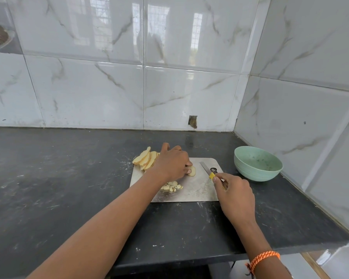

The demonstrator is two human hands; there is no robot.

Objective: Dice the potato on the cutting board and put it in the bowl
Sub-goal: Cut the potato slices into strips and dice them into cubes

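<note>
On the dark stone counter (pixel 69 188), close to the corner where two walls of white marbled tile (pixel 89 81) meet, lies a steel cutting board (pixel 197 190). Near the middle of the board the left hand (pixel 172 165) reaches across, its fingers curled down over a pale potato piece (pixel 192 171) and pinning it against the metal; only the rounded end of that piece shows past the fingertips, and the hand hides the rest. Behind the left hand, at the far left corner of the board and partly spilling onto the counter, a fan of potato slices (pixel 146 159) leans one against the next. Nearer the person, just under the left wrist, sits a small heap of diced potato (pixel 172 186), partly covered by the forearm.

The right hand (pixel 235 195) is closed round the yellow handle of a knife (pixel 209 170), the forefinger stretched along its top. The blade points away toward the back wall, and lies low over the right side of the board, apart from the held piece. Whether the edge touches the board cannot be told.

To the right of the board, near the side wall, stands a green bowl (pixel 258 164); no potato is visible inside it. An orange braided band (pixel 264 258) circles the right wrist. Low on the back wall is a small dark hole (pixel 192 121) in the tile.
</note>
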